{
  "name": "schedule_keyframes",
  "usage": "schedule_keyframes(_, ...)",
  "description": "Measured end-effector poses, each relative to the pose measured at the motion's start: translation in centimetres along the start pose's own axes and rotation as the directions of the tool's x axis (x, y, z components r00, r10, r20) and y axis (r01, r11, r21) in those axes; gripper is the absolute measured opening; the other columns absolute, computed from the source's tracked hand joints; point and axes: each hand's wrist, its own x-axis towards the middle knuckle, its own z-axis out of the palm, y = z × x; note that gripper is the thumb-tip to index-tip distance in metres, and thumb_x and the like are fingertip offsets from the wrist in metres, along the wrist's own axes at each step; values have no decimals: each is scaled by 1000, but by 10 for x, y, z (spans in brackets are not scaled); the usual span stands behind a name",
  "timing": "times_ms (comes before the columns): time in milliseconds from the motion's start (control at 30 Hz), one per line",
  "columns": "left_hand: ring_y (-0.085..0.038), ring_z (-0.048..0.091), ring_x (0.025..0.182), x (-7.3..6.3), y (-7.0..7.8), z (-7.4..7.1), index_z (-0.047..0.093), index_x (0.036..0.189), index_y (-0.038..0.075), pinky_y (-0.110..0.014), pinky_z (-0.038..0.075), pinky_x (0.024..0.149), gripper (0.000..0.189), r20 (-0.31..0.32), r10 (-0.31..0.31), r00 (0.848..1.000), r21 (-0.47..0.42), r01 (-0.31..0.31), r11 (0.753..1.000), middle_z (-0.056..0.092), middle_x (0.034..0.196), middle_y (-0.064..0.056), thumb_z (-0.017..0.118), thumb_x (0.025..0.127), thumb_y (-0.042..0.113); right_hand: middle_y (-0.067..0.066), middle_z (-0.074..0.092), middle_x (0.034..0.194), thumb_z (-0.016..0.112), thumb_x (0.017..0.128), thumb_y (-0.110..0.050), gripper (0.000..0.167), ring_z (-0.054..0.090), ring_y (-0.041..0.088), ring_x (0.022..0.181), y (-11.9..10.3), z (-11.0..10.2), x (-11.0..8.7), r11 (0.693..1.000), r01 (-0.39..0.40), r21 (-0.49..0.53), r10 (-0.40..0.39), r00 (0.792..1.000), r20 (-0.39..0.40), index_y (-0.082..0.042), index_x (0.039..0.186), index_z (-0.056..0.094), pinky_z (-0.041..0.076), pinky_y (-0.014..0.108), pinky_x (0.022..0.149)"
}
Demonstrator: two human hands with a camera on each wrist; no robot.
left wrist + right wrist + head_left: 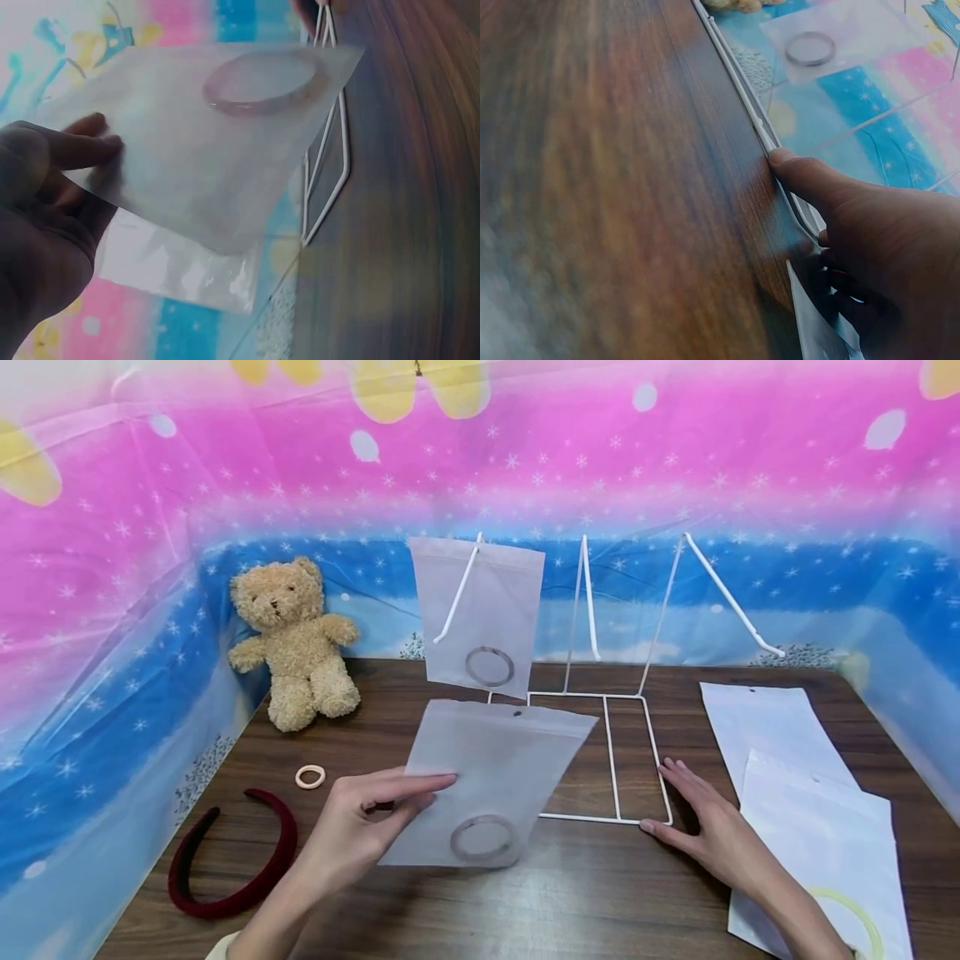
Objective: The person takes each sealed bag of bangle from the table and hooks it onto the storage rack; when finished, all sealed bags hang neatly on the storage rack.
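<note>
My left hand (360,818) pinches a frosted zip bag (495,768) by its left edge, between thumb and fingers. Inside the bag's lower part is a thin ring-shaped bangle (483,839); a small hole shows near the top edge. A white wire display rack (611,760) with three slanting arms stands on the table. My right hand (708,822) touches the front right corner of its base, thumb at the front bar and fingers along the side bar. Another frosted bag (480,610) with a bangle hangs from the rack's left arm, behind the held one.
Two white bags (780,727) overlap at the right, the nearer holding a yellow-green ring (855,914) partly under my right forearm. At the left lie a dark red headband (281,852) and a small pale ring (310,777). A teddy bear (296,643) sits against the patterned cloth backdrop.
</note>
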Motion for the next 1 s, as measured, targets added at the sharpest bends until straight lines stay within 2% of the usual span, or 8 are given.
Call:
schedule_keyframes(167,-24,64,79,16,11,14,73,111,-2,-26,51,62,38,6,85,996,-109,-83,991,71,107,-14,62,82,-23,17,34,154,68,83,-60,91,29,40,141,0,2,0,1000,-7,1,7,1000,14,-8,151,38,33,66,100)
schedule_keyframes(300,-24,64,80,21,6,22,73,112,-1,-26,51,62,37,16,114,993,-151,-110,982,72,107,-13,62,82,-22,17,34,154,68,82,-61,92,29,40,140,1,2,0,1000,-9,-8,9,1000,10,-8,151,38,34,66,100)
schedule_keyframes(433,-21,67,88,23,-8,31,73,114,3,-27,53,64,35,41,77,996,-184,-69,981,71,112,-8,63,86,-15,17,35,153,69,83,-59,91,30,39,140,2,2,0,1000,7,-9,-7,1000,-10,-9,151,38,34,65,99)
schedule_keyframes(500,-18,66,86,24,-13,35,73,115,6,-26,53,62,32,50,43,998,-204,-32,978,71,112,-5,65,89,-10,17,35,153,69,83,-59,91,30,39,140,2,2,0,1000,13,-8,-13,1000,-14,-10,152,36,34,65,99)
schedule_keyframes(600,-12,60,72,28,-15,41,74,115,10,-26,48,53,29,55,-13,998,-246,26,969,72,111,-4,66,91,-3,16,34,154,68,84,-58,90,29,39,141,2,1,0,1000,13,-3,-13,1000,-5,-12,153,35,34,65,100)
schedule_keyframes(700,-8,43,54,35,-14,48,75,115,11,-25,37,42,25,53,-55,997,-288,68,955,72,108,-4,68,92,4,16,33,155,68,84,-58,89,29,40,141,1,0,-1,1000,5,4,-5,1000,7,-11,153,35,34,66,99)
schedule_keyframes(767,-8,31,47,39,-14,52,75,114,12,-26,30,38,25,50,-74,996,-313,86,946,72,108,-4,68,92,5,18,32,155,67,84,-59,90,29,41,140,1,-1,0,1000,-6,4,6,1000,15,-9,152,36,35,66,99)
schedule_keyframes(1000,-10,27,41,53,-20,64,74,114,7,-25,25,34,26,33,-119,992,-395,122,910,72,110,-7,70,89,0,21,32,154,65,83,-64,92,30,41,140,1,0,0,1000,-14,-9,15,1000,23,-8,151,38,35,67,99)
